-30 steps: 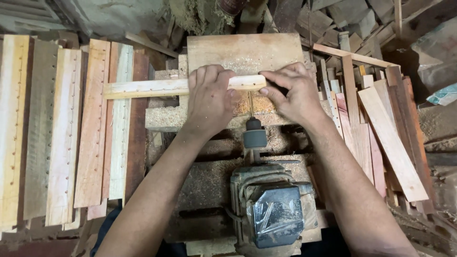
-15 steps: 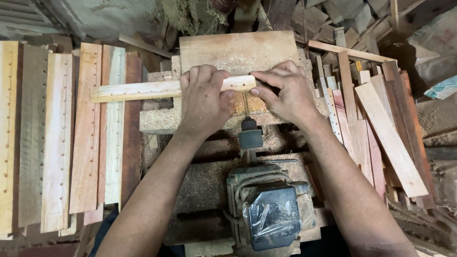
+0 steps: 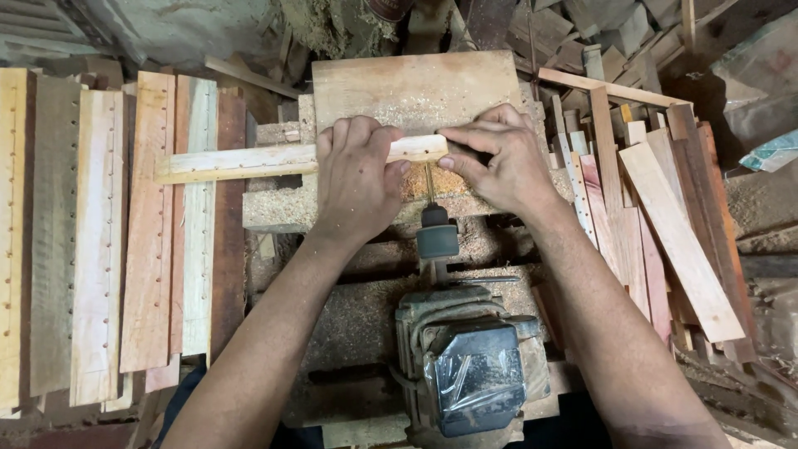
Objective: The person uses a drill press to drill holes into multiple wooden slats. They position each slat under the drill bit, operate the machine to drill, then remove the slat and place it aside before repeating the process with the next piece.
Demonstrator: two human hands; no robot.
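A pale wooden strip (image 3: 241, 161) lies crosswise over a sawdust-covered work block (image 3: 416, 87). My left hand (image 3: 357, 179) presses down on the strip's middle. My right hand (image 3: 499, 158) grips its right end. Between the hands a thin drill bit (image 3: 430, 185) points at the strip's near edge from a dark chuck (image 3: 437, 237). The chuck sits on a grey motor (image 3: 470, 366) wrapped in clear plastic. Several small holes dot the strip's left part.
Drilled wooden slats (image 3: 100, 249) lie side by side on the left. More loose slats and offcuts (image 3: 665, 216) pile up on the right. Sawdust covers the bench (image 3: 357, 316) around the motor. Scrap wood and sawdust heap up at the back.
The strip has slid to the left under my hands, so less of it sticks out on the right. Both hands keep their hold.
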